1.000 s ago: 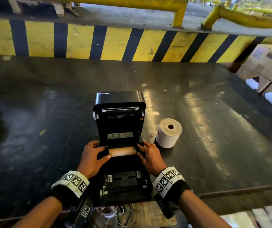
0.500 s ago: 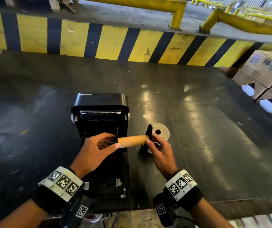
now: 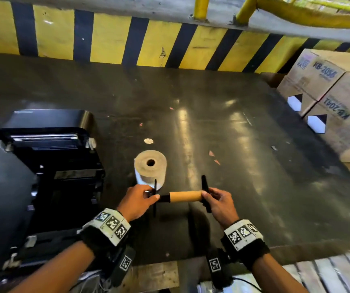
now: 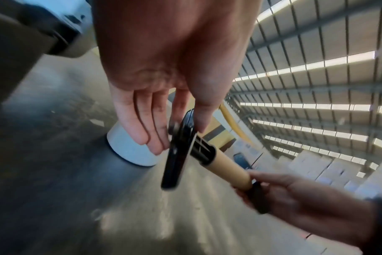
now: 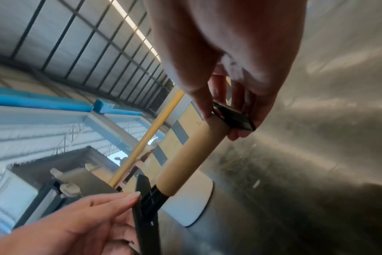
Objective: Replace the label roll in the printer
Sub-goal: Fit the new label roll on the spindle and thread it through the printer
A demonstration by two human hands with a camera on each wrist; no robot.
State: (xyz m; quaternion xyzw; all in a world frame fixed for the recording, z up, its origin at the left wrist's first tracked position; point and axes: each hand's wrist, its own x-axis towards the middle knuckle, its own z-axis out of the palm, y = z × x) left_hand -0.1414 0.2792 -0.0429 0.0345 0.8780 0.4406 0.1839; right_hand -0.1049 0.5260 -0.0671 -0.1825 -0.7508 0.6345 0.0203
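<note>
The empty cardboard core (image 3: 185,196) rides on a black spindle (image 3: 163,198) held level above the desk (image 3: 244,187), clear of the open printer (image 3: 51,178). The left hand (image 3: 137,203) pinches the left guide plate (image 3: 155,195); the right hand (image 3: 218,203) has thumb and fingers clamped on the right guide plate (image 3: 205,193) at the core's other end. By its look the core is light, stiff and easily crushed, the plastic plates thin and smooth, so the sound grip is on the plates, pulling them along the spindle. The fresh label roll (image 3: 150,167) stands on end just beyond the left grip, and will likely be heavier. Half a second ago the spindle was held over the printer's edge; now it is carried to the right, with a bare stretch of spindle showing beside the left plate.
</note>
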